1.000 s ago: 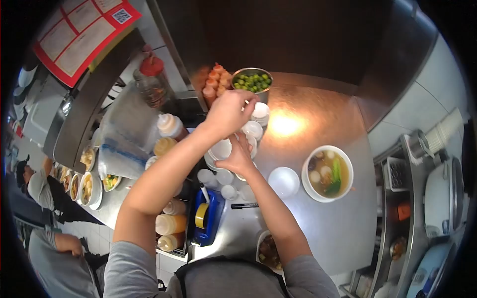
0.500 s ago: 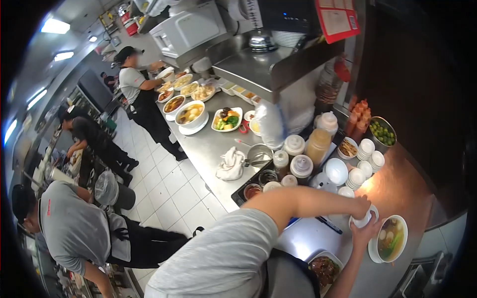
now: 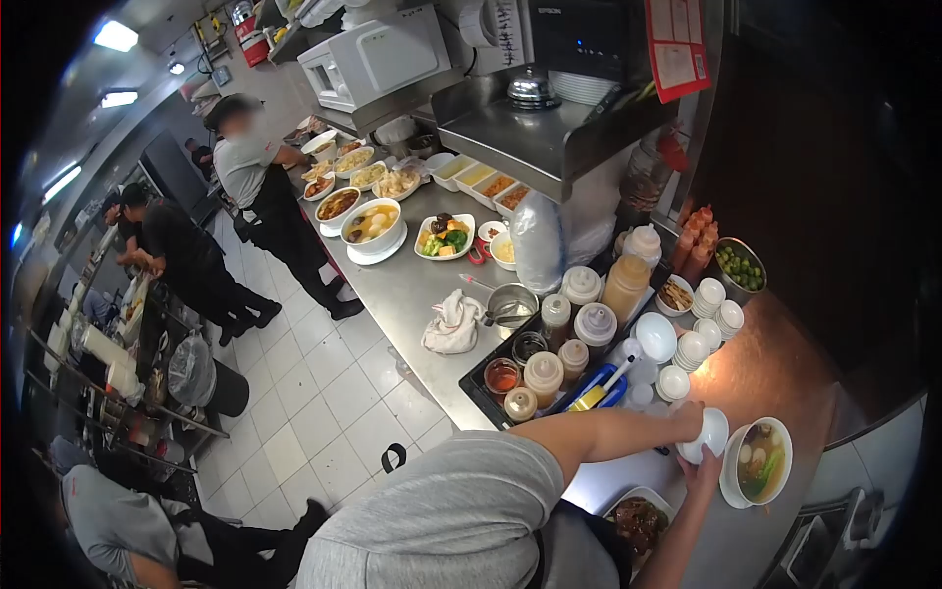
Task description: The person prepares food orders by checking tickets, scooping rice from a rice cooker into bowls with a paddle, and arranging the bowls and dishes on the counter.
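A small white bowl (image 3: 704, 439) is held between both my hands, tilted. My left hand (image 3: 689, 420) grips its upper left side, partly hidden behind my wrist. The fingers of my right hand (image 3: 701, 473) close on its lower edge. Just right of it stands a large white bowl of soup (image 3: 760, 459) with greens and pale round pieces. Under my right forearm lies a white dish of dark sauced meat (image 3: 640, 520), partly covered. Above my left hand are stacked small white cups (image 3: 672, 383).
A black tray (image 3: 481, 378) holds several sauce bottles and a yellow brush (image 3: 589, 398). A metal pot of green fruits (image 3: 738, 265) stands behind. Filled dishes line the steel counter (image 3: 392, 294), with a cloth (image 3: 453, 324). A co-worker (image 3: 260, 187) stands beside it; others are at the left.
The small bowl shows more of its side, still in both hands. My left arm is lower in view, uncovering bottles and brush. The nearest co-worker has shifted down and left.
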Tool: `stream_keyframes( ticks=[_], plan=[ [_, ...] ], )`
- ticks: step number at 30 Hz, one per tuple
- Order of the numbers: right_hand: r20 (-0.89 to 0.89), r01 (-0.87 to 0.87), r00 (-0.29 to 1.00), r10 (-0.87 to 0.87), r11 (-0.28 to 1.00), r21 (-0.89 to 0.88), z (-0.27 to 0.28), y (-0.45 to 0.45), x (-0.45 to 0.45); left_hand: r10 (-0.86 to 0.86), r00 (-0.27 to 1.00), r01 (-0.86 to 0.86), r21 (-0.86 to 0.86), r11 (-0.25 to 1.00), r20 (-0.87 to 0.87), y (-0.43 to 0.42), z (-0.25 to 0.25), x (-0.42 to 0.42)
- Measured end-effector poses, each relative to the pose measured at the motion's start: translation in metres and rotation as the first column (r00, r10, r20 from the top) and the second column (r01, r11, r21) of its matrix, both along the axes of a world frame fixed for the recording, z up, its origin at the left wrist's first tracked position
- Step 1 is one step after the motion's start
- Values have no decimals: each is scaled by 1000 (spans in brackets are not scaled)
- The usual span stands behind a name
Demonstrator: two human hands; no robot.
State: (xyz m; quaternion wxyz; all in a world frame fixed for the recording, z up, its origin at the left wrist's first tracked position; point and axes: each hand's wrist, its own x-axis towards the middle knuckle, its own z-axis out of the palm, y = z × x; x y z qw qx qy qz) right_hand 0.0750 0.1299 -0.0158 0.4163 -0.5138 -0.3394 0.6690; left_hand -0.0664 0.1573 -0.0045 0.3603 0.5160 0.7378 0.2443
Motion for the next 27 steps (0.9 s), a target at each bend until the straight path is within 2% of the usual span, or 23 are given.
stream_keyframes(
  ticks=[2, 3, 5, 6, 8, 10, 11, 13, 15, 16, 17, 20, 22, 23, 24, 25, 26, 27],
  plan=[
    [-36, 13, 999, -14, 1000, -17, 1, -1, 7, -10, 994, -8, 164, 986, 105, -17, 13, 6],
    [-37, 9, 999, -10, 1000, -9, 4, -7, 13, -7, 994, -11, 172, 985, 105, -26, 32, 7],
    [-12, 19, 1000, -17, 985, 171, 28, -30, 27, -184, 982, 182, 50, 982, 42, -58, 88, 11],
    [-8, 23, 1000, -22, 984, 175, 39, -44, 31, -189, 981, 187, 54, 981, 45, -80, 120, 6],
    [-29, 6, 1000, 1, 967, 255, 62, -80, 29, -504, 861, 488, 163, 857, 73, -130, 172, -16],
    [-32, -17, 999, 24, 981, 195, 80, -126, 17, -566, 822, 542, 212, 813, 67, -167, 181, -33],
    [-50, -55, 997, 62, 989, 135, 86, -150, 7, -675, 733, 638, 259, 725, 80, -187, 192, -53],
    [-28, -165, 985, 170, 978, 129, 81, -196, -11, -837, 538, 783, 305, 542, 105, -227, 227, -110],
    [-149, -191, 963, 223, 961, 200, 57, -236, -36, -912, 377, 858, 309, 410, 162, -268, 256, -172],
    [-76, -160, 982, 173, 975, 154, 45, -254, -47, -906, 345, 859, 308, 409, 244, -288, 265, -203],
    [-81, -165, 980, 180, 973, 159, 36, -267, -51, -875, 359, 838, 301, 455, 325, -308, 265, -231],
    [101, 30, 994, -43, 992, 125, 10, -291, -72, -811, 441, 759, 322, 566, 385, -368, 260, -310],
    [210, 126, 966, -149, 985, 118, -22, -296, -91, -707, 503, 662, 304, 685, 497, -412, 255, -361],
    [266, 167, 944, -194, 978, 122, -39, -295, -101, -685, 545, 636, 294, 714, 484, -432, 250, -386],
    [-2, 195, 981, -195, 981, 21, -81, -288, -84, -646, 569, 595, 286, 751, 509, -448, 242, -408],
    [-255, 198, 943, -215, 976, -93, -113, -270, -73, -609, 582, 555, 284, 782, 539, -464, 234, -428],
    [-87, 276, 954, -286, 954, -116, -118, -248, -85, -559, 643, 523, 233, 820, 524, -480, 234, -449],
    [90, 366, 930, -357, 922, -123, -119, -241, -95, -549, 643, 511, 235, 827, 533, -495, 230, -467]
  ],
)
